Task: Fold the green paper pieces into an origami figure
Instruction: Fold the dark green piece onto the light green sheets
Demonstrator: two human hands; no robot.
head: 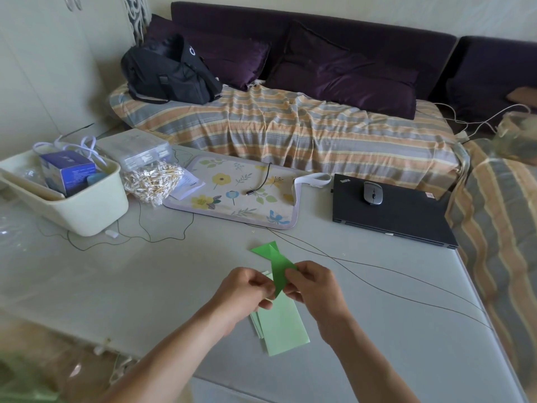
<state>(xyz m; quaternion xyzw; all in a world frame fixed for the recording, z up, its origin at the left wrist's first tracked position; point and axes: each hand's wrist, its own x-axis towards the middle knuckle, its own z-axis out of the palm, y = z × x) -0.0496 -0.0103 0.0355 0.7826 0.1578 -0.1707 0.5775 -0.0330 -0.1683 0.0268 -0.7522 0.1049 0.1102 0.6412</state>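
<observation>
Green folded paper piece (pixel 279 269) is up off the tabletop (pixel 145 280), pinched between both hands: left hand (pixel 242 292) nipping its lower tip at seven o'clock, right hand (pixel 312 283) gripping the edge at three. Another dark green folded unit (pixel 263 248) lies just beyond, at twelve. Pale green sheets (pixel 283 327) sit stacked beneath the hands. It looks feather-light and thin, holding its creases yet crumpling easily, so fingertip pinches on the folded edges are the safest hold, I'd say.
</observation>
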